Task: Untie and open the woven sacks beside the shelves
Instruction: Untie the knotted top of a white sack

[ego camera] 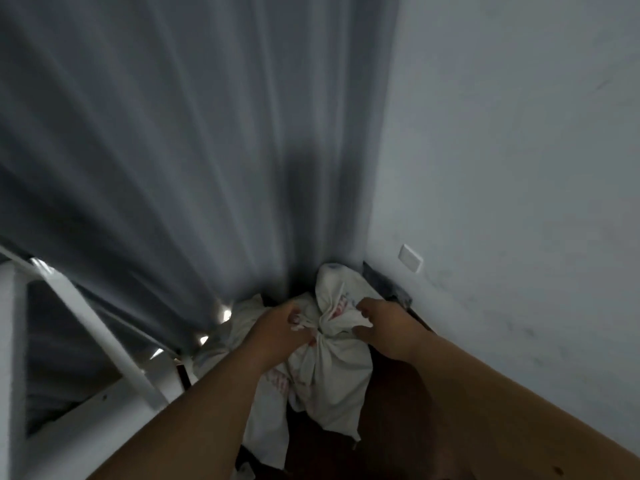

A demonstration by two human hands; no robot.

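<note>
Our left hand [277, 327] pinches the tie string [302, 323]; our right hand [384, 327] grips the gathered neck of the woven sack [329, 368], in the corner beside the shelf frame [104, 334]. Pulling the wrong strand could tighten the knot [320, 329].

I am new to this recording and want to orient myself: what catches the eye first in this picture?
First, the two hands low in the middle: the left hand pinches the tie string at the neck of a white woven sack, while the right hand holds the bunched cloth. Behind them hangs a large grey curtain; a white shelf frame stands at lower left.
</note>
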